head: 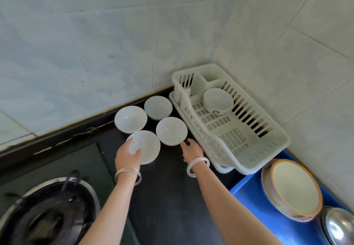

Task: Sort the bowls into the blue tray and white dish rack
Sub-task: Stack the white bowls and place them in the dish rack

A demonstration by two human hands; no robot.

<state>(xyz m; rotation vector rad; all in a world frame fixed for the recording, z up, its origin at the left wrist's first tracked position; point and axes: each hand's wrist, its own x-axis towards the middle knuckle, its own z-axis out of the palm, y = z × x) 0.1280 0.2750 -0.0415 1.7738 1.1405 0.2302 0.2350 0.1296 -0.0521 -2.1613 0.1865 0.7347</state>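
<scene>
Several white bowls sit clustered on the black counter. My left hand (128, 156) grips the rim of the nearest white bowl (147, 146), thumb inside it. My right hand (192, 149) hovers with fingers apart just below another white bowl (171, 130), holding nothing. Two more white bowls (130, 118) (158, 107) stand behind, near the wall. The white dish rack (249, 143) stands to the right in the corner, with one patterned bowl (218, 99) inside. The blue tray (254, 202) at lower right holds a large orange-rimmed bowl (293, 187) and a metal bowl (339, 225).
A gas stove with a dark burner (44, 216) lies at the lower left. Tiled walls (134, 34) close the corner behind the counter. Bare black counter (168, 196) runs between my arms.
</scene>
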